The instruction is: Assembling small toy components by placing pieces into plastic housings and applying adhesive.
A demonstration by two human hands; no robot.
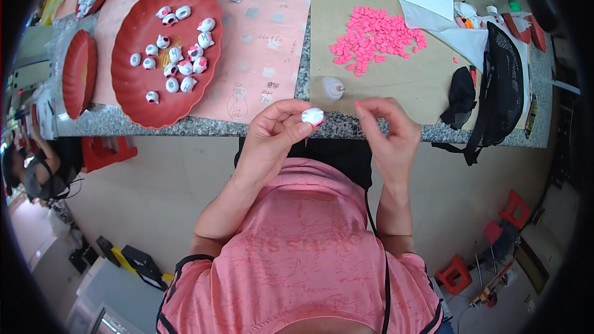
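Observation:
My left hand (275, 130) is closed, with a small white figure head (313, 116) between thumb and fingertips; pink shows along its lower edge. To its right, my right hand (391, 130) pinches a tiny pink piece (358, 104) between thumb and forefinger, apart from the head. Both hands are over the table's front edge. Beyond them lies a small translucent white bottle (331, 88) with a narrow tip. A loose pile of small pink pieces (377, 34) is spread on the brown paper (334, 25) farther back.
At left, a red scalloped tray (133, 86) bears several white-and-pink heads. A smaller red tray (79, 74) stands beside it. Pink paper (278, 18) covers the table's middle. At right lie a black mesh bag (504, 86) and a black cloth item (459, 96). Another person (40, 161) is at far left.

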